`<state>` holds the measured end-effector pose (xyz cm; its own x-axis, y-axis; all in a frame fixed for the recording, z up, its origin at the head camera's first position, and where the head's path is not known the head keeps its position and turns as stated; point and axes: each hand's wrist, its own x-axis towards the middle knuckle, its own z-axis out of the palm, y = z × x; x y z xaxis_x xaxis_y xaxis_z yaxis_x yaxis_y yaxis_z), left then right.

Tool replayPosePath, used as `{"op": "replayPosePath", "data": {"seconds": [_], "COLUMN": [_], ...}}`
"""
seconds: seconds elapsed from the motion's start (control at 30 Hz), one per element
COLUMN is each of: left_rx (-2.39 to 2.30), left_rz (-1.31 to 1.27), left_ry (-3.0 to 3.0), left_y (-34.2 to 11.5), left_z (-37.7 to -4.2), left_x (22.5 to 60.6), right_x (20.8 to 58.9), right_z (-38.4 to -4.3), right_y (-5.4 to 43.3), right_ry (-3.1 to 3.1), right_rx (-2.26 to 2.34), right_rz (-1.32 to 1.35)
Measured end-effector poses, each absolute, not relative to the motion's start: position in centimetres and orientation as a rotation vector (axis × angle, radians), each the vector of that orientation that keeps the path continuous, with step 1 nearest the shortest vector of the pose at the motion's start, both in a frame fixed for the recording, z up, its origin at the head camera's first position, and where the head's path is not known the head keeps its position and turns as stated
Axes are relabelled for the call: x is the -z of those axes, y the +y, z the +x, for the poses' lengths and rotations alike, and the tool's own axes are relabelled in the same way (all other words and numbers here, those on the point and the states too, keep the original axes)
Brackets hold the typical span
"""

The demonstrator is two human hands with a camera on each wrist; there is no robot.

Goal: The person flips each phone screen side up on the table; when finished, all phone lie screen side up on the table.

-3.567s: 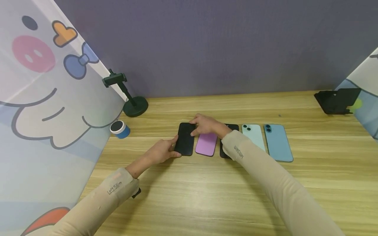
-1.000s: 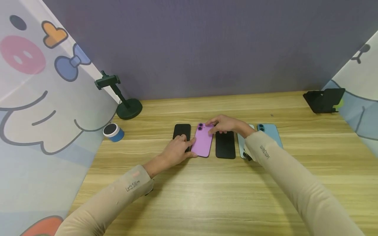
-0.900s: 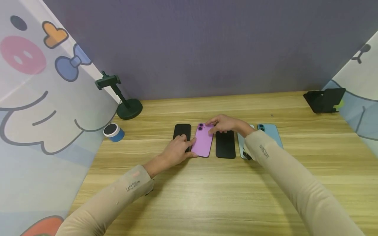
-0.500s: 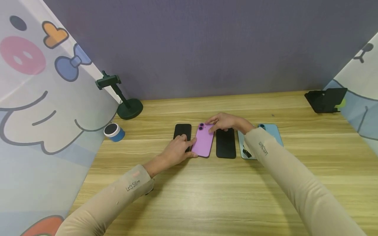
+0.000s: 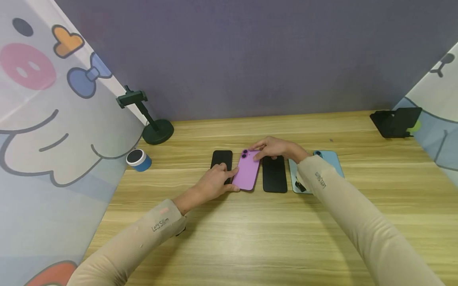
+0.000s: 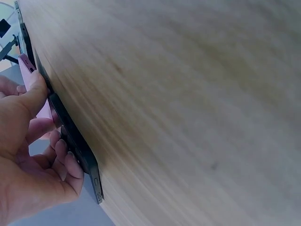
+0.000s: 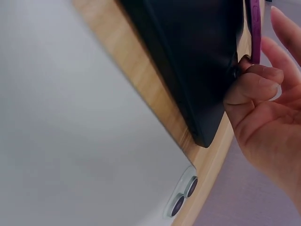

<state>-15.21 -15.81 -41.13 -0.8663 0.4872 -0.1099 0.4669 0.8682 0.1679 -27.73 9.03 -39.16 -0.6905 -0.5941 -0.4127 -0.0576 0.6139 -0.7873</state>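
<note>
The pink phone (image 5: pixel 246 174) lies on the tabletop (image 5: pixel 229 242), between the left black phone (image 5: pixel 222 156) and the right black phone (image 5: pixel 274 178). The grip of the left hand (image 5: pixel 212 182) holds its lower left corner; that of the right hand (image 5: pixel 273 147) pinches its top right corner. Beyond, the pale phone (image 5: pixel 294 174) and blue phone (image 5: pixel 332 159) lie partly behind the right sleeve (image 5: pixel 329 186).

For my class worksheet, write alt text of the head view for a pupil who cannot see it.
A person's left-hand grip and right-hand grip hold a purple phone at opposite corners. Black phones flank it on the wooden table; a pale phone and a blue phone lie farther right, partly hidden by a sleeve.
</note>
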Motion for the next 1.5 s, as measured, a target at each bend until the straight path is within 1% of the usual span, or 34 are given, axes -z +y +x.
{"op": "replayPosePath", "data": {"seconds": [0.8,1.13,1.5], "left_rx": [-0.267,-0.277,-0.501], "left_rz": [0.742,0.677,0.68], "left_ry": [2.84,2.83,2.843], "left_y": [-16.0,-15.9,-13.8], "left_z": [-15.5,-15.2,-14.3], "left_x": [40.9,40.4,40.4], "right_x": [39.4,39.0,38.4], "right_z": [-28.0,-27.5,-27.5], "right_y": [9.0,8.4,8.1], "right_ry": [2.217,2.232,2.238], "right_rx": [1.023,1.076,1.032], "right_rz": [-0.478,-0.455,-0.422]}}
